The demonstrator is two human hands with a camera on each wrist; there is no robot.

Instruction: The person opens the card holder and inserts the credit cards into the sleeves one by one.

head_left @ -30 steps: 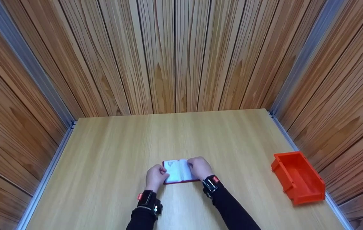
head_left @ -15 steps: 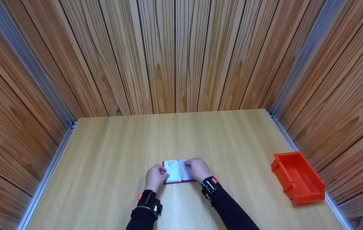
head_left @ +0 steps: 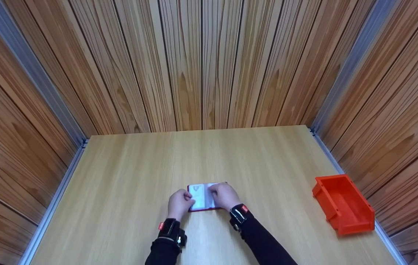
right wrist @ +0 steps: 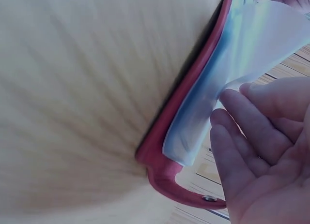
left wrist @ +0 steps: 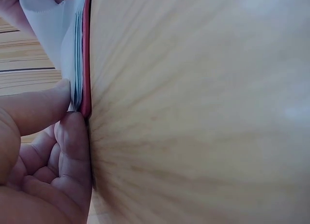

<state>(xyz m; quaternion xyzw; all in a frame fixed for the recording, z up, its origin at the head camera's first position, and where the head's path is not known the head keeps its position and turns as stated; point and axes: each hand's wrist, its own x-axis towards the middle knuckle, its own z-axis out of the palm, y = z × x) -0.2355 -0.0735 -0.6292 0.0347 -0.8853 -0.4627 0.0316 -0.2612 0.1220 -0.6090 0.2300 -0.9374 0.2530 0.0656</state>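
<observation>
A small red card holder point(head_left: 198, 200) with clear plastic pages lies spread on the table in the head view. My left hand point(head_left: 179, 203) pinches its left edge; in the left wrist view the thumb presses on the stacked pages beside the red cover point(left wrist: 87, 54). From the right, my right hand point(head_left: 226, 195) pinches a lifted plastic page point(right wrist: 269, 37) between thumb and index finger, the page bending upward in the right wrist view. A red strap with a metal snap point(right wrist: 208, 198) sticks out from the cover on that side. The right hand hides much of the right half in the head view.
An orange open-top bin point(head_left: 345, 206) stands at the right side of the wooden table point(head_left: 139, 158), close to the metal edge rail. Wood-plank walls point(head_left: 201, 66) rise at the back and both sides.
My right hand has moved a little to the left, carrying the plastic page's edge toward the middle of the card holder. The left hand has stayed in place.
</observation>
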